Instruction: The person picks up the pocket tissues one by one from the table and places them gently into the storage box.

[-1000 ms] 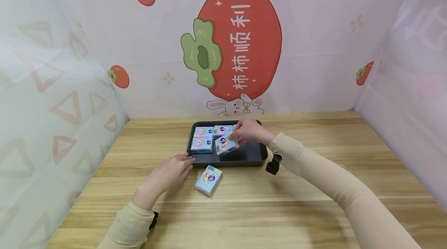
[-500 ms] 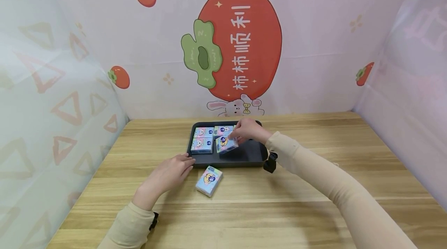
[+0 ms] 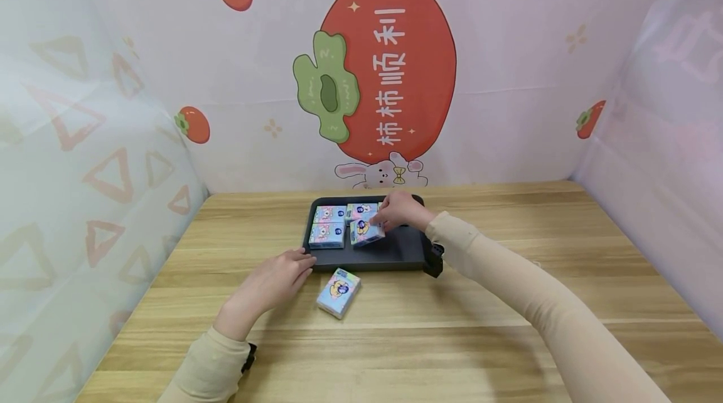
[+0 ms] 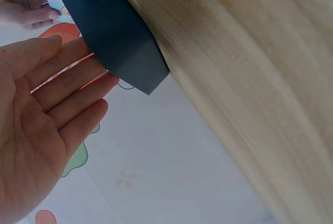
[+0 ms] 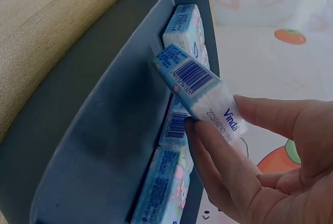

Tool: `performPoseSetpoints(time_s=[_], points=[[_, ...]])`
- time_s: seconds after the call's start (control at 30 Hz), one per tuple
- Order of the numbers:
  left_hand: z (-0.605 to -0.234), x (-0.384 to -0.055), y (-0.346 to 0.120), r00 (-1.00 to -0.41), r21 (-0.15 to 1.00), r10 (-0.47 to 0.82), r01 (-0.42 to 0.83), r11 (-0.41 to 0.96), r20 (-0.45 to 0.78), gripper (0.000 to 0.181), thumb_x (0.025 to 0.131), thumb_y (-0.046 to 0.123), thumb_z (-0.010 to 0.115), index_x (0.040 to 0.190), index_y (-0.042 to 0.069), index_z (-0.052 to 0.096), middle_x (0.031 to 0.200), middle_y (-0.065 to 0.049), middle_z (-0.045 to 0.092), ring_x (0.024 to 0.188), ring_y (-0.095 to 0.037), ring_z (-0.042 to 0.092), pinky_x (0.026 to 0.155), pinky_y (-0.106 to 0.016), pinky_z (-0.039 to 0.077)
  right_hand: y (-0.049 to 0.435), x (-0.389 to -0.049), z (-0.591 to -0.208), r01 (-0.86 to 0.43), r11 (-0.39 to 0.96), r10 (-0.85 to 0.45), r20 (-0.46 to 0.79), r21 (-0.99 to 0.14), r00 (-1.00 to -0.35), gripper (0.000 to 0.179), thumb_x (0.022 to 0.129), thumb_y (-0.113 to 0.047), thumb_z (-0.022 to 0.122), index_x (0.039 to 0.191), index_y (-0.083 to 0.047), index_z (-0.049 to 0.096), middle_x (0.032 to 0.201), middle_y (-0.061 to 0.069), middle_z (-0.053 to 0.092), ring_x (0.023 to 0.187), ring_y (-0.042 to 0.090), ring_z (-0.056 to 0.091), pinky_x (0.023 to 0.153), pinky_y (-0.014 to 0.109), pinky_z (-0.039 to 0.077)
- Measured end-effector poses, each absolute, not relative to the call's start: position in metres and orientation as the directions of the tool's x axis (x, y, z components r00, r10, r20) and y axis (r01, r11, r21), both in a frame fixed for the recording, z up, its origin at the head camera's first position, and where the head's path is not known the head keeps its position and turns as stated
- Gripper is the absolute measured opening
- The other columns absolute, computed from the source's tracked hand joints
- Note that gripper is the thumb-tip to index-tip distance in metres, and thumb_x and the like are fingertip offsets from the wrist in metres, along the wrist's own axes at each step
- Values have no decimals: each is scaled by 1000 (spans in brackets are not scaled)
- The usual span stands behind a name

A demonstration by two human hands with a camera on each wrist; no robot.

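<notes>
My right hand (image 3: 398, 209) pinches a small blue tissue pack (image 5: 200, 88) between thumb and fingers. The pack, printed "Vinda" with a barcode, is tilted over the dark tray (image 3: 390, 258). Several like packs lie in the tray: two stacked front to back at the left, such as this front-left tissue pack (image 3: 326, 235), and others along the back, partly behind my right hand. My left hand (image 3: 277, 280) rests its straight fingertips on the tray's front-left corner; the left wrist view shows the palm flat and holding nothing. One loose tissue pack (image 3: 339, 293) lies on the table before the tray.
The tray stands on a wood-grain table (image 3: 395, 353) near its back edge. Behind it rises a wall cloth (image 3: 508, 108) with red persimmon prints, and patterned side cloths (image 3: 101, 171) flank the table. A black wrist camera (image 3: 433, 260) hangs close over the tray's right end.
My right wrist and forearm have shifted slightly left and toward the tray. The held pack has turned a little, squarer to the tray. My left hand and the loose pack have stayed put.
</notes>
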State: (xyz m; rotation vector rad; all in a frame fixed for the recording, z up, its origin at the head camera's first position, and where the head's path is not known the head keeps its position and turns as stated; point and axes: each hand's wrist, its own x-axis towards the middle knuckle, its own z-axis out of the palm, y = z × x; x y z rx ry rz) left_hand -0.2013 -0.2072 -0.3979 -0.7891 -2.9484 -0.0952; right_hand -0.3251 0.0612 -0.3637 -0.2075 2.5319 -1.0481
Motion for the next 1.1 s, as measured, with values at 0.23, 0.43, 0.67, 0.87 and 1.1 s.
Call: performPoseSetpoints(time_s=[0.23, 0.43, 0.67, 0.87, 1.1], points=[[-398, -201, -207, -863, 36, 494, 500, 865, 105, 27, 95, 19, 57, 117, 7, 68, 121, -16, 64, 114, -31, 61, 94, -47, 52, 59, -328, -367, 13, 730, -265, -301, -683, -916, 24, 80, -28, 76, 89, -5, 74, 84, 5, 72, 76, 15, 71, 84, 30, 57], [-398, -201, -207, -858, 34, 500, 506, 862, 117, 27, 94, 18, 58, 117, 6, 68, 120, -16, 64, 113, -30, 61, 94, -47, 52, 57, -329, -368, 9, 730, -263, -293, -683, -919, 24, 81, -28, 76, 89, -5, 74, 84, 5, 72, 75, 14, 71, 80, 29, 58], [-398, -200, -206, -858, 32, 499, 506, 862, 123, 27, 94, 17, 58, 116, 5, 68, 120, -17, 64, 112, -31, 61, 93, -47, 52, 55, -329, -370, 14, 713, -269, -292, -701, -918, 25, 82, -26, 76, 93, -4, 74, 86, 6, 72, 75, 15, 70, 78, 28, 59], [-397, -200, -206, -855, 26, 504, 510, 860, 124, 27, 94, 17, 58, 116, 5, 68, 120, -18, 64, 112, -31, 61, 93, -47, 52, 53, -330, -371, 17, 712, -262, -288, -702, -921, 26, 82, -25, 75, 95, -2, 74, 87, 7, 72, 76, 16, 71, 74, 26, 59], [-396, -200, -206, -858, 25, 501, 507, 862, 117, 27, 94, 17, 58, 116, 5, 68, 119, -17, 64, 112, -31, 61, 93, -47, 52, 53, -331, -375, 18, 697, -257, -273, -717, -927, 26, 82, -23, 76, 95, -1, 73, 88, 9, 72, 77, 18, 71, 79, 31, 59]])
